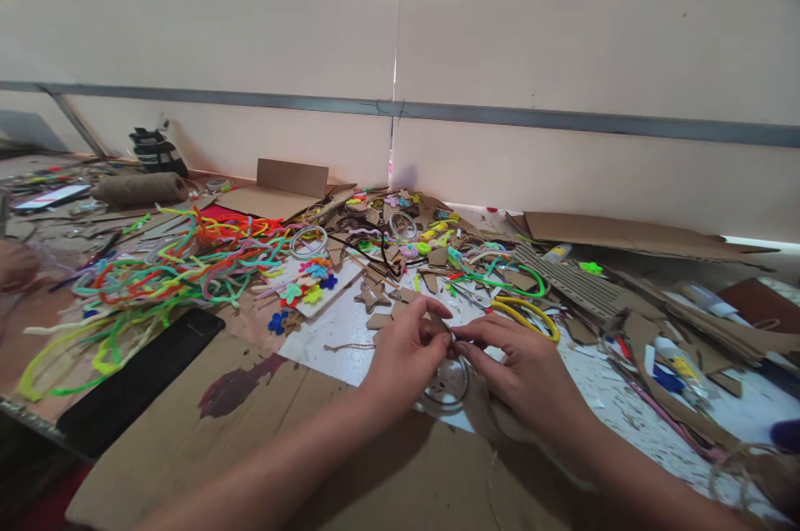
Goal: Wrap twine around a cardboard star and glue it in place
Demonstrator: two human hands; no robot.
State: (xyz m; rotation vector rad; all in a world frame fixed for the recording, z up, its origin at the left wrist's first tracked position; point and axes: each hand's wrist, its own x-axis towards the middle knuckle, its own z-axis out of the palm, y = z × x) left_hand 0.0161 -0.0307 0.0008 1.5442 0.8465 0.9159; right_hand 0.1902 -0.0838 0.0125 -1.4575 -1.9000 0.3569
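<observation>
My left hand (409, 352) is closed, thumb and index finger pinched together. It meets my right hand (522, 360), whose fingertips are also pinched. A small brownish piece shows between the fingertips, mostly hidden, and I cannot make out its kind. Just below them lies a clear round ring-shaped thing (447, 388), partly covered by my hands. A thin strand of twine (493, 485) trails down below my right hand. Close by on the white surface (325, 356) are a cardboard star (372, 295) and several cardboard scraps.
Colourful pipe cleaners (181, 264) heap up at left, near a black phone-like slab (141, 373) and a twine roll (138, 187). Yellow hoops (528, 318), glue bottles (681, 368) and cardboard strips (568, 277) lie at right. Another person's hand (16, 264) is at far left.
</observation>
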